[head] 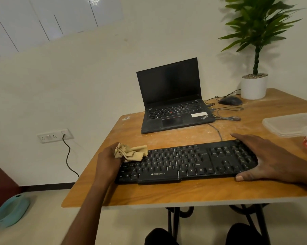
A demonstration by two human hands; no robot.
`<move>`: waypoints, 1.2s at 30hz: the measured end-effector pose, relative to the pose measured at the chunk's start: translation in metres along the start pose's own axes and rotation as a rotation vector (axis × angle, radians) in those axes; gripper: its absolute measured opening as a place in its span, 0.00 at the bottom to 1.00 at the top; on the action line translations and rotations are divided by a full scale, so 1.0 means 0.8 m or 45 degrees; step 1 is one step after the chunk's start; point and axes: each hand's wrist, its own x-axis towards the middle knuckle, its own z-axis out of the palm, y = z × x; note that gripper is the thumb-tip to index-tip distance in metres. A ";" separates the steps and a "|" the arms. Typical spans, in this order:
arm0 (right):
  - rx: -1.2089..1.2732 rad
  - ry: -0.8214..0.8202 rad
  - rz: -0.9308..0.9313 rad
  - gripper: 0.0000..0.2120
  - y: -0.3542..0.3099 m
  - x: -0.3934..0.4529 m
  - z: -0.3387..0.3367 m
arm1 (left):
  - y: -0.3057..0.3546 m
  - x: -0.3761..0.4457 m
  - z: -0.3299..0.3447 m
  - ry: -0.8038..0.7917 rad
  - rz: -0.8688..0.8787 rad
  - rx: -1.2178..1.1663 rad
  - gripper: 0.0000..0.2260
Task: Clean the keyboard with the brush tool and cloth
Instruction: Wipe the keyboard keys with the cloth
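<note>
Left hand (pixel 108 160) gripped bunched cloth (pixel 131 152) on keyboard (pixel 184 163) left end, prob to wipe keys. Right hand (pixel 265 158) lay flat, fingers straight, over right end, likely steadying it. Beyond hands: laptop (pixel 174 96), mouse (pixel 230 100). Brush not seen.

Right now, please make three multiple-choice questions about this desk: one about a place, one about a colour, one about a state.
1. Where does the cloth lie?
A. on the keyboard's left end
B. on the laptop
C. on the floor

2. What colour is the plant pot?
A. red
B. white
C. black

3. How is the right hand?
A. gripping a brush
B. in the air
C. flat on the keyboard's right end

Answers: 1 A, the left hand grips it over the leftmost keys of the keyboard. 2 B, the pot is plainly white. 3 C, the fingers lie straight over the number keys.
</note>
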 end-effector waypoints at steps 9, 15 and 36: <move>0.020 0.029 -0.005 0.63 -0.001 0.000 0.001 | -0.023 -0.071 -0.048 -0.119 -0.126 -0.201 0.12; 0.015 0.020 -0.003 0.62 0.002 0.004 0.002 | -0.012 -0.007 -0.014 -0.069 -0.027 -0.078 0.09; 0.005 0.029 -0.063 0.63 0.008 0.005 0.004 | 0.118 0.070 0.134 -0.540 0.278 0.066 0.06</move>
